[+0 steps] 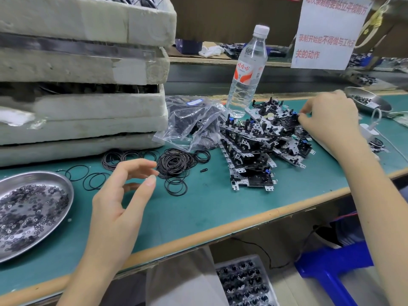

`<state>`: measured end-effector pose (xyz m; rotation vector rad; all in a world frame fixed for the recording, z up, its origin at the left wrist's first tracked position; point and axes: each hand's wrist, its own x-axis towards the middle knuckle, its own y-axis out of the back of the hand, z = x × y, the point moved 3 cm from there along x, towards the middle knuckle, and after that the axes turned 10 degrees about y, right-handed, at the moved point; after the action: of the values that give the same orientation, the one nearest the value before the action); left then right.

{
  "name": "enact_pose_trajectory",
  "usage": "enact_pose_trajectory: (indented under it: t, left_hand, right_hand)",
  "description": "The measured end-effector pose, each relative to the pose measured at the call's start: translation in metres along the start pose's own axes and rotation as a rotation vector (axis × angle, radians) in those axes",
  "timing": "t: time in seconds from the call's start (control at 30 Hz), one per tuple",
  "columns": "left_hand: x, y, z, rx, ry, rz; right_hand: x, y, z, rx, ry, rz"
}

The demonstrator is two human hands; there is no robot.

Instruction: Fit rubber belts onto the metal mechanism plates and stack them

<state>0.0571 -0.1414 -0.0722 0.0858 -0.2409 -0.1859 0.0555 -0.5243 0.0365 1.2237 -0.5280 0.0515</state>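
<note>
My left grip hangs released, fingers relaxed, above the green worktop, just short of the thin black rubber belts heaped in tangled loops. Farther off, my right grip pinches the edge of the top mechanism plate, which is perforated silver metal carrying black parts. It lies on the slumped stack of plates.

A workbench topped with a green mat is seen from above, its near edge trimmed with a pale wooden strip. White foam trays are stacked at its left end. Behind it, a second wooden bench is backed by a brown board panel. A paper notice printed in red Chinese characters is hung at the upper right. Beneath the workbench, a blue plastic stool and a black cable are seen. Everything is lit evenly and softly.
</note>
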Motion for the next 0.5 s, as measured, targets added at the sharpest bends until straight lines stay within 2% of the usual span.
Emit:
enact_pose_trajectory:
  t: [0.37, 0.5]
  left_hand:
    - [0.001, 0.000, -0.002, 0.005, -0.004, 0.004]
    - [0.001, 0.000, -0.002, 0.009, -0.008, 0.006]
  right_hand:
    - [-0.001, -0.011, 0.024, 0.110, -0.249, 0.017]
    - [-0.007, -0.004, 0.026, 0.094, -0.339, 0.154]
